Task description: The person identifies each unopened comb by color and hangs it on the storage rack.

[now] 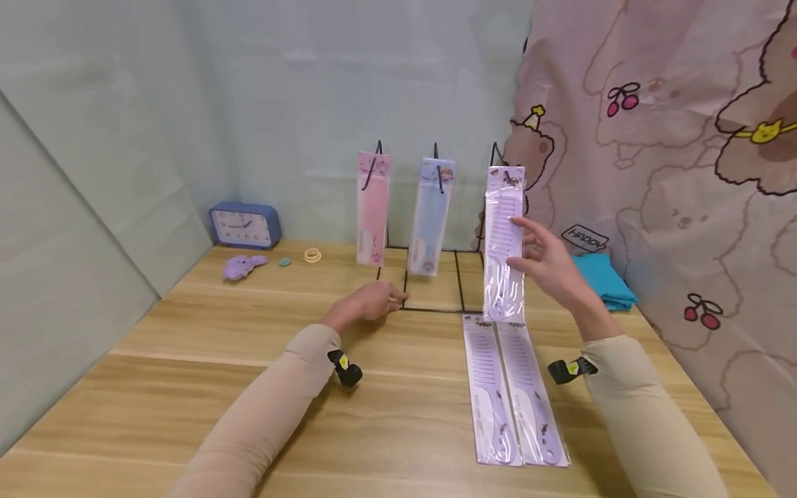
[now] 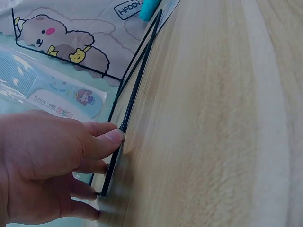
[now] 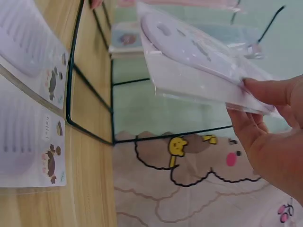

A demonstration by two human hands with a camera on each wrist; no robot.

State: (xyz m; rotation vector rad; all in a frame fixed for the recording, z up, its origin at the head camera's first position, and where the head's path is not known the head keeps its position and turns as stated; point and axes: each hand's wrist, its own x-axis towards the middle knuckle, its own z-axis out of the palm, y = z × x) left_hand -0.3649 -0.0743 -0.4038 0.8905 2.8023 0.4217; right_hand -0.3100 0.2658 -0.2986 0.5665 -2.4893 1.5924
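Note:
My right hand (image 1: 548, 259) holds a packaged purple comb (image 1: 503, 242) upright by its edge, thumb in front. The top of that package is at the rack's right hook. In the right wrist view the pack (image 3: 189, 61) slants, and its far end is hidden by my hand (image 3: 272, 123). My left hand (image 1: 373, 301) pinches the front base wire of the black wire rack (image 1: 432, 310) near its left corner; thumb and fingers on the wire show in the left wrist view. A pink packaged comb (image 1: 372, 214) and a blue one (image 1: 429, 221) hang from the other hooks.
Two more packaged purple combs (image 1: 492, 394) lie side by side on the wooden table (image 1: 299, 443). Back left are a blue clock (image 1: 245, 225), a purple hair clip (image 1: 243, 267), a small green disc (image 1: 284, 262) and a cream ring (image 1: 313, 256). A folded turquoise cloth (image 1: 604, 280) lies right.

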